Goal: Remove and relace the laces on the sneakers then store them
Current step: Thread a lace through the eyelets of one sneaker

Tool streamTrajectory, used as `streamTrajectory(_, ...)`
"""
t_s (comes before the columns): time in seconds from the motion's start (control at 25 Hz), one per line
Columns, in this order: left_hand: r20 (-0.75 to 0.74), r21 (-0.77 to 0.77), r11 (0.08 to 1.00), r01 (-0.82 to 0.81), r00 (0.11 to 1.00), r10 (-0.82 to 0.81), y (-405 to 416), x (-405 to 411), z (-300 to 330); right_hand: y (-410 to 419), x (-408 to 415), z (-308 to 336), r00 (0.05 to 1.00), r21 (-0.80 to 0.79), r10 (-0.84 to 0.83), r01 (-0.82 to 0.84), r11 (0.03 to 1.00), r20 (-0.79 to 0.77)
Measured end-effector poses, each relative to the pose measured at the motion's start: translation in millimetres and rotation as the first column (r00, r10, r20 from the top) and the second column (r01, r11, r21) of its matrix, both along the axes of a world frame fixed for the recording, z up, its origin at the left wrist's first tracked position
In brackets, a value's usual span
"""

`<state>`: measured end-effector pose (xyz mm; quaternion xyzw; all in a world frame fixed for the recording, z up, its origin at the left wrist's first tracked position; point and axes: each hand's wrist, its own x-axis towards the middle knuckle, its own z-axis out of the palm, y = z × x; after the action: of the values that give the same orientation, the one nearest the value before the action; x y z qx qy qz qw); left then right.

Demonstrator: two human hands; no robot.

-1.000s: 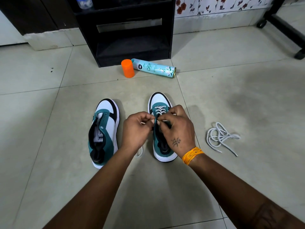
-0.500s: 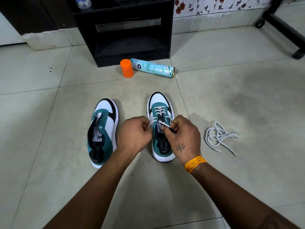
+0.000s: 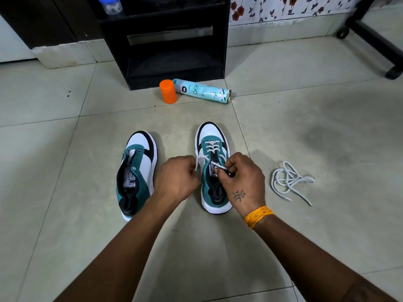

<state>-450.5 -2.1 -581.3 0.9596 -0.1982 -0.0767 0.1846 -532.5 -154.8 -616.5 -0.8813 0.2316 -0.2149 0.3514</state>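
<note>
Two teal, white and black sneakers stand side by side on the tiled floor, toes away from me. The left sneaker (image 3: 138, 171) has no lace in it. The right sneaker (image 3: 212, 149) carries a white lace (image 3: 211, 147) crossed through its front eyelets. My left hand (image 3: 176, 178) pinches one end of that lace at the shoe's left side. My right hand (image 3: 242, 182) pinches the other end over the tongue. A second white lace (image 3: 287, 182) lies loose in a heap on the floor to the right.
An orange cap (image 3: 168, 91) and a teal spray can (image 3: 202, 90) on its side lie beyond the shoes. Behind them stands a black shelf unit (image 3: 172, 40). A black wheeled frame (image 3: 375, 38) is at the far right.
Both hands have drawn back toward me and apart from over the laced eyelets, pulling the lace ends out to each side. The shoes have stayed in place.
</note>
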Motion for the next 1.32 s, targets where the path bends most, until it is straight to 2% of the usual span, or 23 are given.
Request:
streamTrajectory(0.04,0.068,-0.106,0.994,0.014,0.998,-0.007,-3.3,-1.6,-0.4,-0.1,0.1,-0.1,1.0,-0.006,0.001,-0.001,1.0,0.002)
streamTrajectory(0.12,0.157,-0.218,0.975,0.046,0.987,-0.011,-8.1,-0.7,-0.4,-0.5,0.0,-1.1,1.0,-0.004,0.002,-0.002,1.0,0.005)
streamTrajectory(0.2,0.17,-0.215,0.976,0.03,0.985,0.007,-6.9,3.2,-1.8,-0.8,-0.4,-1.6,1.0,0.009,0.0,0.0,1.0,0.01)
streamTrajectory(0.24,0.136,-0.165,0.986,0.007,0.991,0.015,-3.8,6.5,-4.2,-1.2,-0.7,-1.4,1.0,0.018,-0.002,0.002,1.0,0.011)
streamTrajectory(0.32,-0.025,0.069,0.997,-0.019,0.999,0.02,5.4,13.2,-10.3,-2.1,-1.1,-0.9,1.0,0.037,-0.004,0.003,0.999,0.01)
streamTrajectory(0.4,-0.171,0.299,0.954,0.036,0.985,0.016,13.5,13.3,-15.4,-2.8,-1.5,-0.4,1.0,0.043,-0.003,0.003,0.999,0.007)
streamTrajectory(0.48,-0.209,0.327,0.939,0.104,0.977,-0.035,15.1,10.9,-17.1,-3.2,-0.9,-1.2,1.0,0.04,-0.001,0.001,0.999,0.007)
streamTrajectory(0.6,-0.135,0.083,0.993,0.081,0.988,-0.069,5.8,7.8,-5.1,-3.0,-0.6,-1.6,1.0,0.02,0.0,0.0,1.0,0.009)
streamTrajectory(0.72,-0.008,-0.196,0.975,0.101,0.994,-0.105,-2.3,8.7,-0.3,-3.7,-0.8,-1.7,1.0,0.003,0.008,-0.008,1.0,0.011)
streamTrajectory(0.8,0.028,-0.225,0.967,0.118,0.993,-0.115,-1.3,8.8,-6.6,-3.4,-0.7,-2.0,1.0,0.007,0.011,-0.011,1.0,0.013)
streamTrajectory(0.96,0.022,-0.157,0.987,0.022,1.0,-0.019,2.7,3.5,-19.1,-3.4,-0.4,-2.6,1.0,-0.003,0.007,-0.007,1.0,0.004)
streamTrajectory(1.12,-0.042,-0.361,0.932,-0.038,0.999,0.025,-3.4,-3.2,-17.9,-4.1,-1.6,-2.7,1.0,-0.026,0.003,-0.003,1.0,0.007)
streamTrajectory(1.32,-0.252,-0.512,0.814,-0.275,0.954,0.164,-2.8,-5.2,-28.1,-2.0,-1.8,-6.0,0.999,-0.014,-0.007,0.008,1.0,0.032)
